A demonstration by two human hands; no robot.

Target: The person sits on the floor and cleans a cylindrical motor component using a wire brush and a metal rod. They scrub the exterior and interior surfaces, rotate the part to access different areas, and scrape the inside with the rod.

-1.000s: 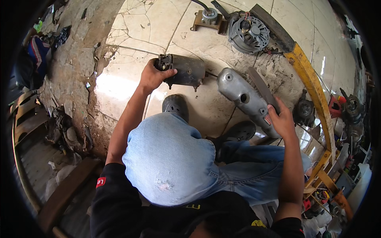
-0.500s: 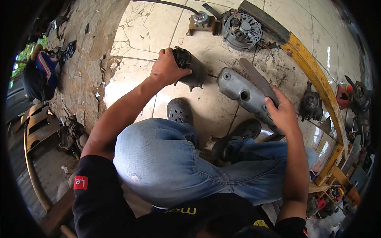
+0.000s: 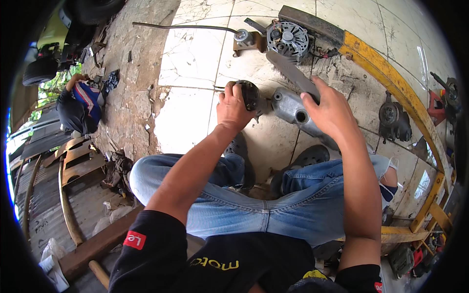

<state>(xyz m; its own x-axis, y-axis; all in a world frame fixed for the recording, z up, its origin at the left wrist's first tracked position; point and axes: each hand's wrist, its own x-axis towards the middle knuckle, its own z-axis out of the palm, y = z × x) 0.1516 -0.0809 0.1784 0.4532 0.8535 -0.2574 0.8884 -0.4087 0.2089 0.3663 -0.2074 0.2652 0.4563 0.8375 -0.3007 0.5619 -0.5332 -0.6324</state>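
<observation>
Cream floor tiles (image 3: 188, 115) lie below; my left hand (image 3: 233, 110) grips a dark motor housing (image 3: 250, 95), my right hand (image 3: 331, 108) clasps a bristled brush (image 3: 294, 74).

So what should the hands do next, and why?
Perhaps bring the brush in the right hand over to the dark cylinder: the left hand holds that with its round end showing, and the brush isn't touching it yet.

Over pale tiles (image 3: 190, 115), a round, black motor (image 3: 250, 94) with its end turned up. Near it, a long grey brush (image 3: 293, 73), held slanted, with dark bristles.
</observation>
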